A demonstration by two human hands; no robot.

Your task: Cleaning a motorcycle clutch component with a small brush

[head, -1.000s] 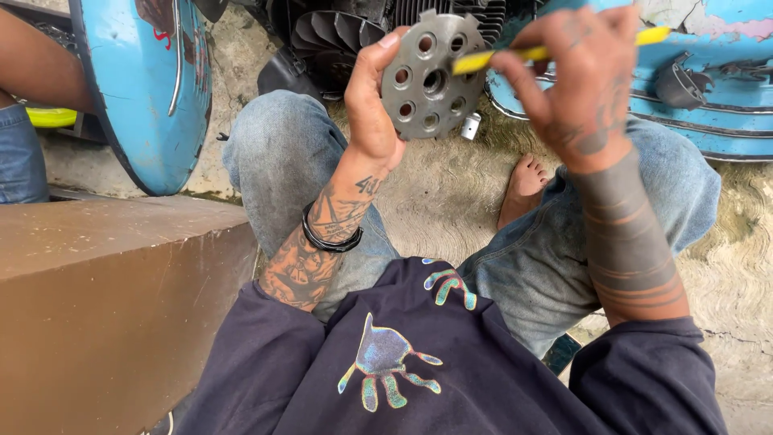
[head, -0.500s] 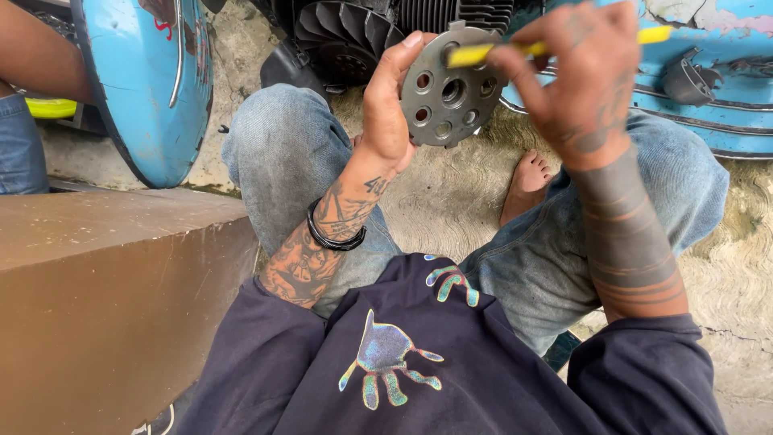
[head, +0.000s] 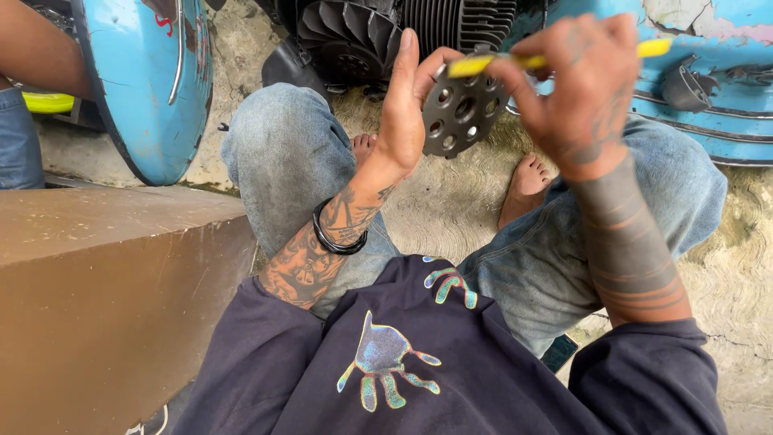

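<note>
My left hand (head: 407,113) holds a round grey metal disc (head: 462,113) with several holes, gripping it by its left edge in front of me. My right hand (head: 576,84) is closed around a thin yellow tool (head: 515,61) that lies across the top of the disc; its tip end pokes out at the right. Both forearms are tattooed, and a black band circles my left wrist. I sit with knees apart in blue jeans, bare feet on the ground below the disc.
Behind the disc sits a black finned engine with a fan (head: 354,40) of a blue scooter (head: 708,97). A blue body panel (head: 149,89) stands at left above a brown step (head: 105,298). Another person's arm (head: 36,52) shows top left. The ground is rough concrete.
Both hands have shifted the disc slightly to the right and a little lower in view; the yellow tool stays across its top. The grip is unchanged.
</note>
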